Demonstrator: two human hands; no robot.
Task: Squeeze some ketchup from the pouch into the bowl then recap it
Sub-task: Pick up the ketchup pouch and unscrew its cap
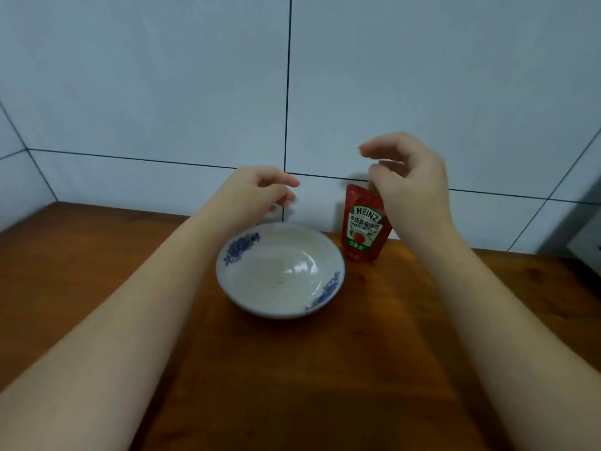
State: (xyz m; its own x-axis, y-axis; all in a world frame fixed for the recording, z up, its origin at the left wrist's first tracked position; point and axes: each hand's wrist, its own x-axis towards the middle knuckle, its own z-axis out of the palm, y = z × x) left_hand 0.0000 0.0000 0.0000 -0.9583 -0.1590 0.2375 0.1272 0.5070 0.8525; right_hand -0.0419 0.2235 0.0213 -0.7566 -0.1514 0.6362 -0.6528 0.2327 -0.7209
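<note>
A red foil Heinz ketchup pouch [364, 227] stands upright on the brown wooden desk [292, 369], just beside a white blue-flowered ceramic bowl [280, 271], before a pale tiled wall [195, 92]. The right hand [411, 175] hovers at the pouch's top, its fingers [374, 148] loosely curled and holding nothing visible; the left hand [257, 190] hangs half-open and empty above the bowl.

Both forearms reach forward; left hand [257, 190] and right hand [413, 177] hover, fingers loosely curled

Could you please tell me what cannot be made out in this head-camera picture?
- Cap of the ketchup pouch: hidden by the right hand; on or off is unclear.
- Right hand's grip: whether the fingers touch the pouch top cannot be told.
- Bowl: a faint mark at its bottom is too blurred to identify.
- Grey thing at the right edge: cut off.
</note>
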